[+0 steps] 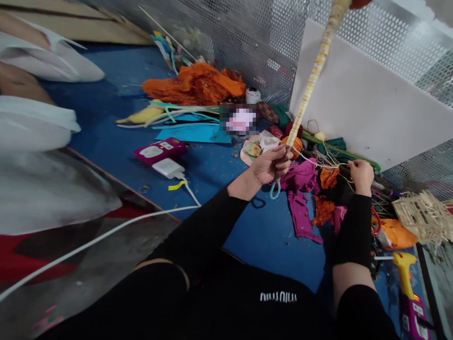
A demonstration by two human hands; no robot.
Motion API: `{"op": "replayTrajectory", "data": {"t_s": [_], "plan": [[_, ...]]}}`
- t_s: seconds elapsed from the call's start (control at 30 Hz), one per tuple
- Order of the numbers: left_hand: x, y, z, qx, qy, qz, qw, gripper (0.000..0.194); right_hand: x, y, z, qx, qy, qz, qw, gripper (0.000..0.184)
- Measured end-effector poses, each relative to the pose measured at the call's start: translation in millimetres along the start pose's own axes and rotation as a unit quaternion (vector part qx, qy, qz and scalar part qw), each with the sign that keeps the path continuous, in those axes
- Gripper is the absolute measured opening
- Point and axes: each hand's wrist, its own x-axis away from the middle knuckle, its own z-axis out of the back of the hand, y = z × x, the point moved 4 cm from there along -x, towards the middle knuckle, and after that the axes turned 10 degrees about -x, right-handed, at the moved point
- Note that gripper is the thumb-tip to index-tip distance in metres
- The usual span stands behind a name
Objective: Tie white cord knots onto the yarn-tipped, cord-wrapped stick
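My left hand [271,165] is closed round the lower end of a long stick [313,80] wrapped in yellow and white, which slants up to the top edge. A light blue loop [275,190] hangs below my fist. From the stick a pale string [311,163] runs across to my right hand [361,175], whose fingers pinch its other end. Beneath the string lie magenta cloth scraps [300,177] and orange scraps [329,177]. Where the string meets the stick is partly covered by my fingers.
On the blue table [276,241] are a purple power strip [161,150] with a white plug [169,167], orange cloth [198,85], blue paper [198,132] and a yellow glue gun [405,271]. A white board [361,94] leans behind. Another person's white sleeve [38,123] is at left.
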Motion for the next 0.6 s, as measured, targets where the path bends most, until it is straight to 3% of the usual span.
{"op": "replayTrajectory", "data": {"t_s": [0.2, 0.3, 0.4, 0.5, 0.53, 0.6], "plan": [[-5.3, 15.2, -28.9, -0.046, -0.045, -0.032, 0.997, 0.019, -3.8, 27.7, 15.1, -0.024, 0.065, -0.078, 0.995, 0.039], [-12.4, 20.6, -41.1, -0.028, -0.054, -0.030, 0.998, 0.028, -1.7, 44.6, 27.3, -0.018, 0.104, -0.115, 0.988, 0.045], [-19.6, 27.8, -51.4, -0.030, -0.038, -0.032, 0.998, 0.030, 1.5, 59.2, 46.2, -0.009, 0.192, -0.143, 0.971, 0.046], [-25.0, 32.5, -60.4, -0.065, -0.024, -0.034, 0.997, 0.025, 5.3, 53.9, 59.1, -0.093, 0.295, -0.086, 0.947, 0.041], [-26.4, 32.2, -62.8, -0.082, -0.021, -0.033, 0.996, 0.025, 7.0, 44.7, 58.3, -0.155, 0.303, -0.037, 0.939, 0.041], [-28.1, 28.6, -65.7, -0.118, -0.006, -0.032, 0.992, 0.023, 13.2, 14.5, 47.9, -0.308, 0.259, 0.085, 0.912, 0.042]]}}
